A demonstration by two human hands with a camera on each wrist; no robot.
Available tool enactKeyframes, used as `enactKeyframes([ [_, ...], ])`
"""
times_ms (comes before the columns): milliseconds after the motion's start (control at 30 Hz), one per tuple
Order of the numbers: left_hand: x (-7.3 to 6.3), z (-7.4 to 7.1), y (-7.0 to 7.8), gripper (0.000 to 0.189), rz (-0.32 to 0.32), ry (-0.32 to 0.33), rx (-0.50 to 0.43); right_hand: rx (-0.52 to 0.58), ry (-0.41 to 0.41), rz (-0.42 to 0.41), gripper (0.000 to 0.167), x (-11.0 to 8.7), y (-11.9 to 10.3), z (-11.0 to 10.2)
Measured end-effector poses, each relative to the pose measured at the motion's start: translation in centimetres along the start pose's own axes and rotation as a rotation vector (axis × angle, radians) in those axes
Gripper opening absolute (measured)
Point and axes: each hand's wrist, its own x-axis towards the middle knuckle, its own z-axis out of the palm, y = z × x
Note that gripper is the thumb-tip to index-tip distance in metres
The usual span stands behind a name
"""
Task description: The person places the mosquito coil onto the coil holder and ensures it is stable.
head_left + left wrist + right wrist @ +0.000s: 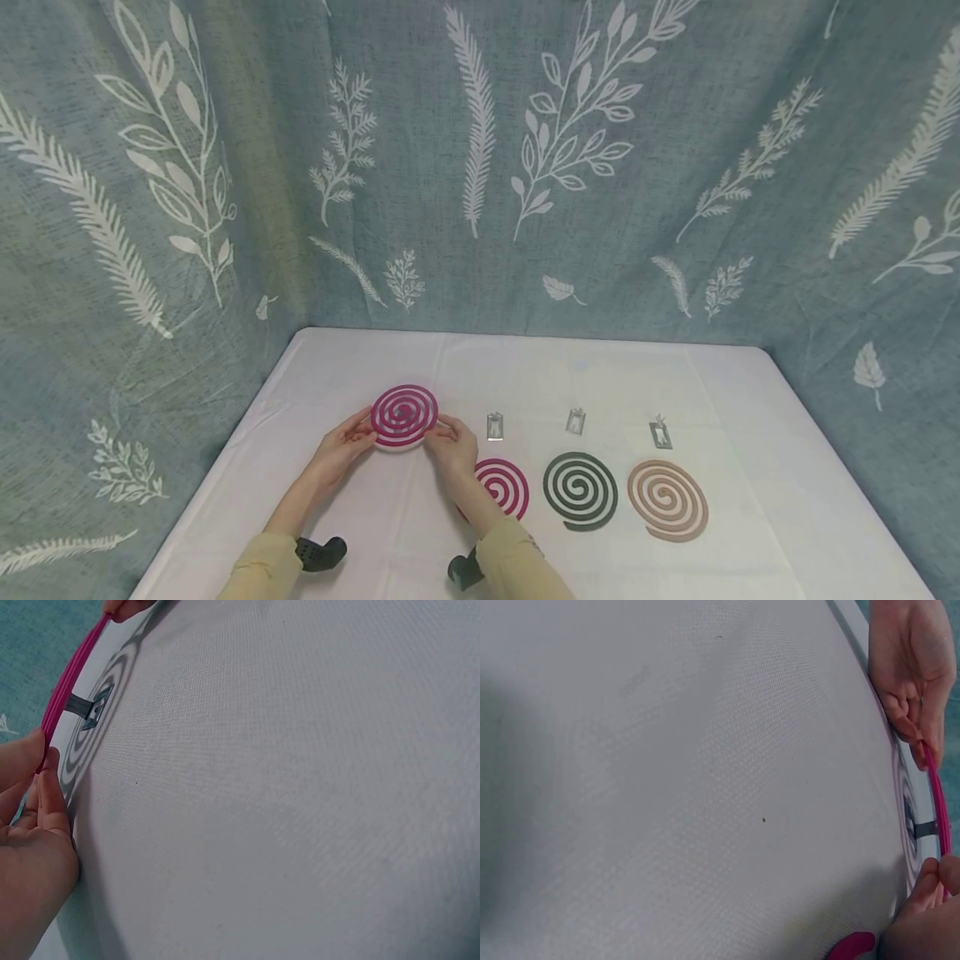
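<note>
Between both hands, a magenta mosquito coil (pixel 405 412) is held flat above the white tablecloth. Its left rim is pinched by the left hand (pixel 339 450), with thumb on top and fingers beneath. My right hand (pixel 454 450) pinches the opposite rim. Under the coil stands a small metal coil stand (pixel 96 711), its upright strip meeting the coil's underside near the middle. The coil's spiral shadow falls on the cloth around the stand. Partly covered by the right forearm, a second magenta coil (pixel 516 479) lies on the table.
To the right lie a dark green coil (pixel 580 492) and a tan coil (pixel 667 500). Behind the coils are three small metal stands, the left (pixel 495 427), middle (pixel 576 421) and right one (pixel 661 433). A leaf-patterned curtain (pixel 420 167) encloses the table.
</note>
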Motion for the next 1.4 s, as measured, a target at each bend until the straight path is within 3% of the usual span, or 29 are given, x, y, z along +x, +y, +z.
enactKeyframes([
  [667,-0.02,0.04,-0.03,0.058,-0.016,0.005,-0.011,-0.019,-0.016,0.001,0.032,-0.19,-0.1,-0.13],
  [1400,0.03,-0.04,-0.05,0.058,0.01,-0.003,0.003,-0.048,-0.015,0.0,0.031,-0.27,-0.15,-0.2],
])
